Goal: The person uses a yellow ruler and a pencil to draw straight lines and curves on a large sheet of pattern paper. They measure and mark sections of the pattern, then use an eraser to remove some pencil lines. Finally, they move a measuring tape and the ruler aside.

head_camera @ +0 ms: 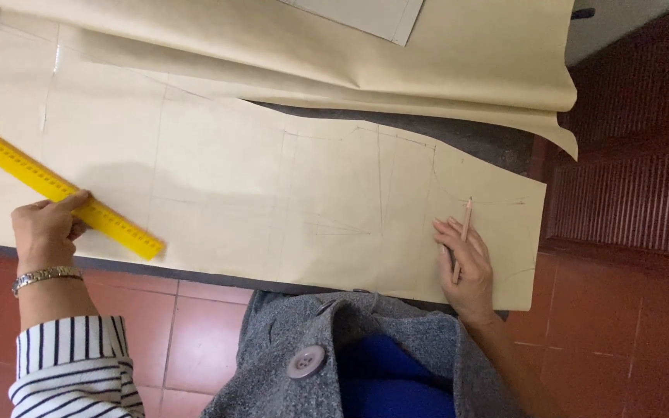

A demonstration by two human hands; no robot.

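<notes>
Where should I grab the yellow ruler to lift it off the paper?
Grip the yellow ruler at its free near end, from the table's front edge. It lies flat and diagonal; the left hand presses its middle, so that end is probably easiest to pinch.

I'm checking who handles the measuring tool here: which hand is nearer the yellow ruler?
Left. The left hand rests on the yellow ruler, fingers pressing it onto the pattern paper. The right hand lies far across the paper, holding a pencil.

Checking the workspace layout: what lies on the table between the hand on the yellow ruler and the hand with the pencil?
Only the tan pattern paper with faint pencil lines, seen in the head view.
</notes>
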